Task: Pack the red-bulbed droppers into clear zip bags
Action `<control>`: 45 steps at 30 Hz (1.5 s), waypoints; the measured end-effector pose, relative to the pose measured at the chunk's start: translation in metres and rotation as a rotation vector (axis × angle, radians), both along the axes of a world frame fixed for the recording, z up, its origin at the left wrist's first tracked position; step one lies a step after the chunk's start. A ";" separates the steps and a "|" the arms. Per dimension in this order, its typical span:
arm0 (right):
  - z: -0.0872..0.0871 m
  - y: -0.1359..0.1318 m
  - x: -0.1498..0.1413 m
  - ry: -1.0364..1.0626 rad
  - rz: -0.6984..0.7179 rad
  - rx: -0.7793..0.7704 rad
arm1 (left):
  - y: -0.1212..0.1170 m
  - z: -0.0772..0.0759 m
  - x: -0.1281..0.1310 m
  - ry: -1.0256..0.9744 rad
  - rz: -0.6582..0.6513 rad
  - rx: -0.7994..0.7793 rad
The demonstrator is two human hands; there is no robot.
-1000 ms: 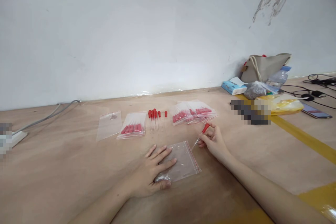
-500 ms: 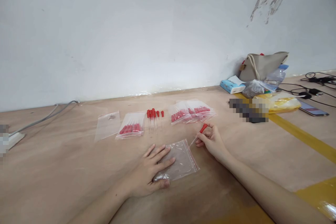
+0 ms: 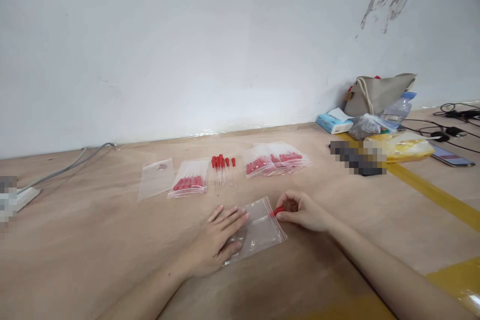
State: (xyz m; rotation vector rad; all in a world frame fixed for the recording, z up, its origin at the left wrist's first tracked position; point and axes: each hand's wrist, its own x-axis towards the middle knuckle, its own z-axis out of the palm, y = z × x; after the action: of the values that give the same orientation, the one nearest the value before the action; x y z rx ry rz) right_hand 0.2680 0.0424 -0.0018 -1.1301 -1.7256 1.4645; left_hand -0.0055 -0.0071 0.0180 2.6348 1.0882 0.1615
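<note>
In the head view, a clear bag (image 3: 258, 232) lay flat on the bench (image 3: 112, 270), its red-lined mouth facing three o'clock. The left hand (image 3: 215, 242) was spread palm-down over the bag's nine o'clock end, that grip pinching nothing. The right hand (image 3: 305, 212) had its grip closed on the red bulb of a dropper (image 3: 277, 211), at the mouth, toward two o'clock from the bag's middle. The clear stem looked to run inside the film, though faintly.

Judging from this, good work called for a low, level push toward nine o'clock, in line with the stem, so the thin tip would not snag or poke the film. The left palm needed to hold the bag steady without pressing on the stem. The bulb had to clear the seal fully, untwisted. Loose droppers (image 3: 219, 162) stood near, toward eleven o'clock, and filled bags (image 3: 277, 157) toward twelve.
</note>
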 end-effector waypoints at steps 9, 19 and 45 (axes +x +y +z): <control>-0.003 -0.010 -0.029 0.165 0.031 -0.135 | 0.000 -0.002 0.000 -0.010 -0.011 0.017; -0.002 -0.001 -0.019 0.040 -0.012 -0.017 | 0.008 -0.014 -0.009 -0.287 0.187 0.110; 0.028 0.121 -0.148 -0.635 -0.279 0.378 | 0.004 -0.018 -0.025 -0.207 0.157 0.192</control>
State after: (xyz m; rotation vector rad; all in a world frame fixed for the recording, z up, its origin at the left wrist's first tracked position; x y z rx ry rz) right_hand 0.1201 0.1630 0.0258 -1.6418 -2.0284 0.5969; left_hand -0.0305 -0.0030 -0.0004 2.6191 1.2611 0.5856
